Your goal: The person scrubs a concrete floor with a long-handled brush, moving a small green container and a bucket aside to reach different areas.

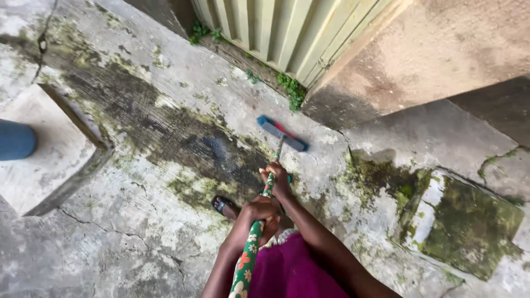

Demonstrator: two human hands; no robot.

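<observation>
Both hands were wrapped around the long handle (pixel 259 221) of a broom, a stick covered in green with a flower pattern. The right hand (pixel 277 179) gripped it higher up, nearer the head, fingers curled tight around the shaft; the left hand (pixel 258 212) clasped it lower down, close to the body, equally closed on the stick. The broom head (pixel 281 133), a blue block with a red strip, lay flat on the concrete floor (pixel 138 232), well ahead of the hands and just short of the wall.

Just beside the left hand, a foot in a dark sandal (pixel 223 206) stood on the floor. A magenta garment (pixel 290 270) filled the bottom of the view between the arms. At the left edge a blue rounded object (pixel 16 140) rested over a sunken square slab (pixel 44 160); what it was could not be told.

The floor was rough concrete, cracked and stained, with a broad dark wet patch (pixel 182 138) streaked with green moss lying between the broom head and the foot. To the right a raised mossy slab (pixel 469 226) sat near the floor's right edge. Along the far edge stood a ribbed pale-green metal gate (pixel 281 27) with small weeds (pixel 292 88) at its base, beside a stained plaster wall (pixel 441 49).
</observation>
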